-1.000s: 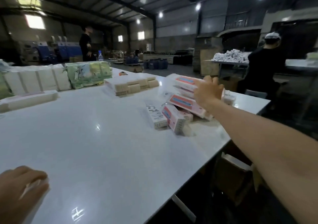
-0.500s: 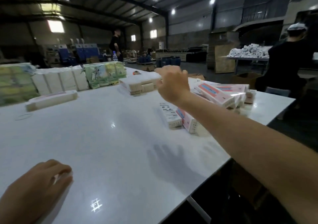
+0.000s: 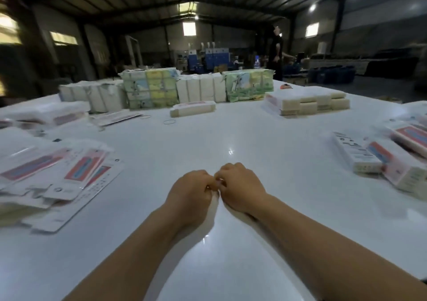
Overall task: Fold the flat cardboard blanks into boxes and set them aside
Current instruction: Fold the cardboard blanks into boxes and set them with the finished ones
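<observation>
My left hand (image 3: 191, 189) and my right hand (image 3: 240, 187) meet knuckle to knuckle over the middle of the white table (image 3: 231, 266). Both have curled fingers that pinch a small pale thing between them, too small to name. A loose pile of flat printed blanks (image 3: 69, 180) lies to the left of my hands. Folded boxes (image 3: 355, 155) lie in a heap at the right edge, one with a pink face (image 3: 402, 173). One more folded box (image 3: 193, 109) lies alone near the far middle.
Bundled blanks (image 3: 309, 101) are stacked at the back right. Wrapped tissue packs (image 3: 150, 88) line the far edge. A rubber band (image 3: 169, 122) lies on the table. Another person (image 3: 276, 51) stands beyond the table.
My right hand has drawn back from the heap of boxes at the right to meet my left hand at the middle. My view has swung left, bringing the blanks pile into sight.
</observation>
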{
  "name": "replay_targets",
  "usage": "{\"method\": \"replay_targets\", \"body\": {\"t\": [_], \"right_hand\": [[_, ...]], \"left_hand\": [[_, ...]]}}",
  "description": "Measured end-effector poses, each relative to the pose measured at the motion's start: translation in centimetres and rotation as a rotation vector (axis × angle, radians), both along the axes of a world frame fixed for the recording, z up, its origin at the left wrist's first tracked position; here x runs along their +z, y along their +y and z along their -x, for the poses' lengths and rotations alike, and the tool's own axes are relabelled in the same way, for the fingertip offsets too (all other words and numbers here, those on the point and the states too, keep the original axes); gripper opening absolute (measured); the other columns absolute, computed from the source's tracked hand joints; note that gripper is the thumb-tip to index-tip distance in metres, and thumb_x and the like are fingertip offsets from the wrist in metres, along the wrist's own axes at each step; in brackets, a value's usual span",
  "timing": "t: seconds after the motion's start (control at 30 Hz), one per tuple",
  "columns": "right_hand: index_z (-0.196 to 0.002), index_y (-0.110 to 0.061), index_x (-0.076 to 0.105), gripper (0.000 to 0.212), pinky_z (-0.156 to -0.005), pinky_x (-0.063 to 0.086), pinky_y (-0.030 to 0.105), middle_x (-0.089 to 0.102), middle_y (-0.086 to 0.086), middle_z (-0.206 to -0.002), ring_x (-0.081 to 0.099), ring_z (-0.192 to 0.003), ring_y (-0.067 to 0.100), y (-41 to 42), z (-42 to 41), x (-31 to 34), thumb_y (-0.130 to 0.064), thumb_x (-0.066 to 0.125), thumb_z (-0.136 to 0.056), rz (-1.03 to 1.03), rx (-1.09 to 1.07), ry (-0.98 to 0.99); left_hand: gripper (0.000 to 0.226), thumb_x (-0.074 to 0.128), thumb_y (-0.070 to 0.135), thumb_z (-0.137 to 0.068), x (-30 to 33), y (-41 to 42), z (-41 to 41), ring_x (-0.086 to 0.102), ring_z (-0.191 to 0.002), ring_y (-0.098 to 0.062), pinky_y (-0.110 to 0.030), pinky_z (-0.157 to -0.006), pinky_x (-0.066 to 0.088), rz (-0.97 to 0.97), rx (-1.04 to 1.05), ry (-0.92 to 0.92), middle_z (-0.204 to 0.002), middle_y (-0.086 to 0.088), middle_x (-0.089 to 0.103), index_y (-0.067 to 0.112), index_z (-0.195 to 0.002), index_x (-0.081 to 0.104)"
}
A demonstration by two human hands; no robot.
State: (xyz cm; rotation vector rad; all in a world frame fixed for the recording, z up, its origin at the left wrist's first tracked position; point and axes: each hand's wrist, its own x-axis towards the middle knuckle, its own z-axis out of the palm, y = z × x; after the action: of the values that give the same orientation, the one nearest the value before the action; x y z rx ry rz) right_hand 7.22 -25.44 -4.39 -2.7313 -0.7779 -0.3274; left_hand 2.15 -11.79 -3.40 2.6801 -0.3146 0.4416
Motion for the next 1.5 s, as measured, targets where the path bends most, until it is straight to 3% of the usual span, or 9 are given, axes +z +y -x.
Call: {"method": "replay_targets", "body": {"t": [0.23,0.43,0.67,0.97,1.07,1.23,1.3,1.4,1.5], "right_hand": [[-0.112,-0.022,0.066,0.029,-0.088,0.04,0.03,0.06,-0.008,-0.119,0.048,-0.108,0.017,-0.3,-0.6,-0.5,-0.023,0.04,-0.099,-0.088,0.016,-0.011],[-0.106,-0.024,0.067,0.027,-0.086,0.04,0.029,0.061,-0.012,-0.114,0.048,-0.103,0.014,-0.1,-1.0,-0.9,-0.023,0.042,-0.098,-0.097,0.001,-0.043],[-0.108,-0.024,0.068,0.023,-0.086,0.038,0.026,0.061,-0.014,-0.116,0.048,-0.105,0.012,-0.2,-0.9,-0.9,-0.023,0.047,-0.097,-0.131,0.006,-0.017],[-0.103,-0.022,0.069,0.021,-0.082,0.037,0.024,0.062,-0.012,-0.112,0.049,-0.101,0.011,0.2,-0.8,-0.9,-0.02,0.05,-0.095,-0.143,-0.006,-0.049],[-0.103,-0.022,0.069,0.023,-0.082,0.039,0.025,0.062,-0.011,-0.11,0.049,-0.1,0.013,0.3,-0.5,-0.7,-0.019,0.047,-0.095,-0.128,-0.002,-0.041],[-0.105,-0.017,0.07,0.023,-0.088,0.041,0.021,0.065,-0.004,-0.112,0.057,-0.106,0.017,0.2,-0.6,0.1,-0.018,0.05,-0.093,-0.219,-0.022,0.093],[-0.101,-0.015,0.069,0.016,-0.088,0.044,0.016,0.066,0.0,-0.113,0.062,-0.1,0.015,-0.4,-0.5,0.6,-0.021,0.058,-0.09,-0.437,-0.09,0.272],[-0.078,-0.011,0.064,0.016,-0.075,0.058,0.043,0.071,0.015,-0.088,0.069,-0.081,0.031,-1.3,0.2,1.4,-0.023,0.06,-0.087,-1.201,-0.058,0.54],[-0.075,-0.01,0.067,0.034,-0.053,0.057,0.034,0.071,0.014,-0.072,0.07,-0.063,0.028,-2.5,0.0,2.5,-0.022,0.044,-0.097,-1.649,-0.139,0.692]], "left_hand": [[0.029,0.058,0.026,-0.087,5.2,12.1,-2.3,0.054,-0.108,-0.02,-0.026,-0.086,0.042,-0.034,0.401,0.193,-0.123,-0.002,0.059,0.019,-0.114,0.063],[0.098,0.051,0.081,-0.07,4.5,25.5,0.7,0.03,-0.124,-0.034,-0.041,-0.09,0.037,-0.242,1.054,0.366,-0.136,-0.017,0.034,0.008,-0.134,0.04],[0.096,0.077,0.061,-0.063,5.5,27.3,-0.8,0.032,-0.127,-0.034,-0.043,-0.103,0.035,-0.085,1.058,0.445,-0.138,-0.016,0.038,0.01,-0.135,0.038],[0.024,0.065,0.021,-0.086,7.1,25.4,-1.2,0.063,-0.081,-0.021,-0.036,-0.07,0.055,0.149,0.814,0.226,-0.102,-0.009,0.063,0.01,-0.106,0.056],[0.037,0.066,0.016,-0.087,8.9,21.3,-1.4,0.066,-0.068,-0.015,-0.026,-0.048,0.05,0.423,0.57,0.224,-0.105,-0.005,0.068,0.018,-0.122,0.055],[0.038,0.066,0.007,-0.084,8.3,11.1,-1.1,0.072,-0.076,-0.019,-0.031,-0.05,0.056,0.823,0.038,0.436,-0.082,0.005,0.074,0.039,-0.105,0.061],[0.038,0.065,0.011,-0.085,6.9,7.4,-1.4,0.072,-0.083,-0.018,-0.032,-0.055,0.057,0.79,-0.096,0.52,-0.089,0.006,0.073,0.046,-0.097,0.065],[0.03,0.064,0.019,-0.084,4.8,4.3,-1.4,0.07,-0.09,-0.021,-0.034,-0.063,0.058,0.74,-0.215,0.584,-0.098,0.005,0.072,0.046,-0.096,0.069],[0.027,0.062,0.022,-0.087,4.0,4.3,-1.2,0.071,-0.089,-0.02,-0.03,-0.061,0.057,0.741,-0.263,0.574,-0.098,0.005,0.072,0.047,-0.094,0.072]]}}
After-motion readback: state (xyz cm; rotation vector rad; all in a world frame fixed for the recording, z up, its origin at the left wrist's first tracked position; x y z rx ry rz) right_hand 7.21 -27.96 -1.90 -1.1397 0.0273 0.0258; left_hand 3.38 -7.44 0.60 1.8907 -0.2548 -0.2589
